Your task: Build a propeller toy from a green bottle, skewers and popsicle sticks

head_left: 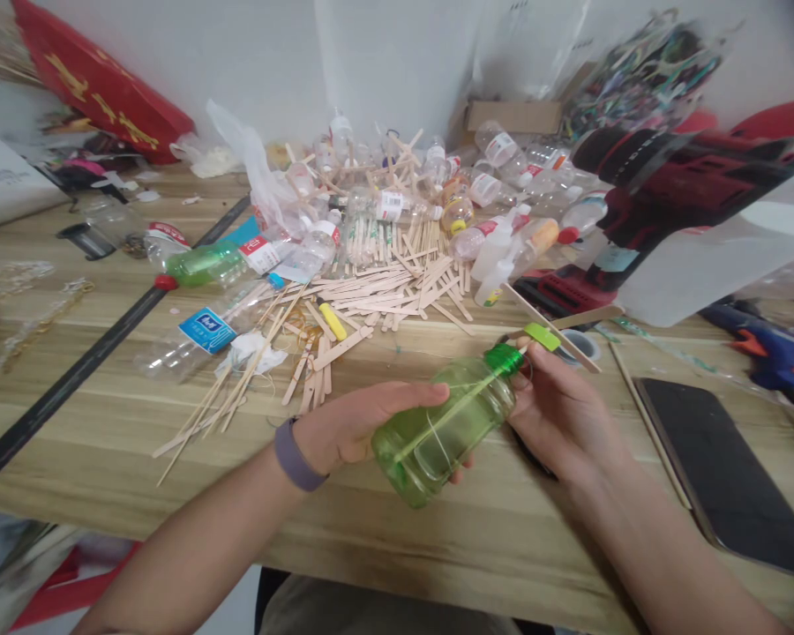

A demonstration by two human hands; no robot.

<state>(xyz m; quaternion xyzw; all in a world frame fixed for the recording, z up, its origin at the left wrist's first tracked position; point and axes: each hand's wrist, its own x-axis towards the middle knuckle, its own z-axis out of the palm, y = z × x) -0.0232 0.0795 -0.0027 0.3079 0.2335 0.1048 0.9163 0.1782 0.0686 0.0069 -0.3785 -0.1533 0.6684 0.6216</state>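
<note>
A green transparent bottle [446, 428] is tilted above the wooden table, its neck toward the upper right. My left hand [370, 419] is wrapped round its body, thumb on top. A thin stick shows inside the bottle and comes out through the dark green neck [503, 359]. My right hand [562, 414] is closed beside the neck, its fingertips pinching at the light green piece [541, 336] on the stick's outer end. Two flat wooden sticks [586, 316] spread out close to this piece; how they are joined is not clear.
Loose wooden sticks [384, 295] and several clear bottles [390, 206] cover the table's back. A red and black power drill [641, 203] stands at the right, near a glue gun [767, 348] and a dark phone [728, 467]. A yellow cutter [332, 321] lies near the sticks.
</note>
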